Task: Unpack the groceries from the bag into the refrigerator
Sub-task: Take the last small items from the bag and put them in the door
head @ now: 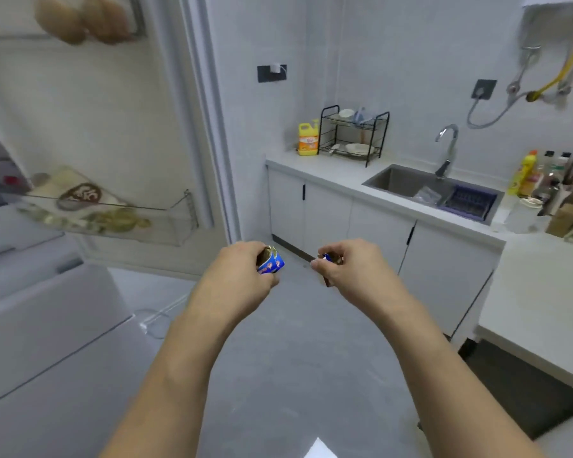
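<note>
Head view looks down on two bare forearms stretched out over a grey floor point(295, 375); the left hand point(242, 269) curls its fingers round small blue-wrapped packets point(271, 262), and the right hand point(348, 266) pinches a similar blue-and-brown packet point(328, 259) between thumb and fingertips; the two hands are near each other but apart. I judge the packets are held low and forward because they are on their way to the refrigerator, one lot per hand so both go in on a single trip; the bag itself is not in view.

To the left, the open refrigerator door point(80, 110) shows a clear door shelf point(113, 223) already holding flat packaged food, and brown rounded items point(80, 18) sit in a shelf at the far top left, too blurred to name; the white refrigerator body point(47, 325) stands near left.

On the right, a pale desk point(344, 180) runs along the wall with a sunken sink point(411, 186) and tap point(447, 147); a black dish rack point(354, 133) and a yellow detergent bottle point(308, 138) stand at its far end; bottles and a knife block point(563, 213) crowd the right edge.
</note>
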The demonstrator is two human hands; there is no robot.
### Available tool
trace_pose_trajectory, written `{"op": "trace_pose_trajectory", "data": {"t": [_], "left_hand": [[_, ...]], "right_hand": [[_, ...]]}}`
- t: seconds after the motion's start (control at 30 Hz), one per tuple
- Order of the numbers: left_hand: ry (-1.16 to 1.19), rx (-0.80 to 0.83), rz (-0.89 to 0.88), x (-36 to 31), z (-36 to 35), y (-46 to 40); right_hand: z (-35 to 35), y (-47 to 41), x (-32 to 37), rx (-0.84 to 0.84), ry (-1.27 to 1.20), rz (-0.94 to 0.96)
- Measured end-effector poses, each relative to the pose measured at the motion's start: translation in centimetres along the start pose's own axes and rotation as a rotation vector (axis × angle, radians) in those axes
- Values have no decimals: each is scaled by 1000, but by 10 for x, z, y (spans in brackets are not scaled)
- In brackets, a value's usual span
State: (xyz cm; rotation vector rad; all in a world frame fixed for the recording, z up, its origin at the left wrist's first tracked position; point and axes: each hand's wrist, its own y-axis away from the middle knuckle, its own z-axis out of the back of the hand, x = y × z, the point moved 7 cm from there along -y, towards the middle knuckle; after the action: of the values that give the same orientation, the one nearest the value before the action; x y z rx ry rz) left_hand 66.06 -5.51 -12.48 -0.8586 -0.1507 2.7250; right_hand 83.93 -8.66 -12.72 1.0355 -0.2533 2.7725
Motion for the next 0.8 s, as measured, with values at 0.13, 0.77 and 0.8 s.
{"op": "trace_pose_trajectory", "data": {"t": [0.13,0.77,0.8], "left_hand": [[-3,-68,115,61,42,9],[-68,-276,460,199,147,26],[-71,-285,466,199,151,21]], "right_hand": [[-49,-13,56,77,13,120],[-165,-63,223,279,-25,505],[-163,-70,229,282,-29,520]]}}
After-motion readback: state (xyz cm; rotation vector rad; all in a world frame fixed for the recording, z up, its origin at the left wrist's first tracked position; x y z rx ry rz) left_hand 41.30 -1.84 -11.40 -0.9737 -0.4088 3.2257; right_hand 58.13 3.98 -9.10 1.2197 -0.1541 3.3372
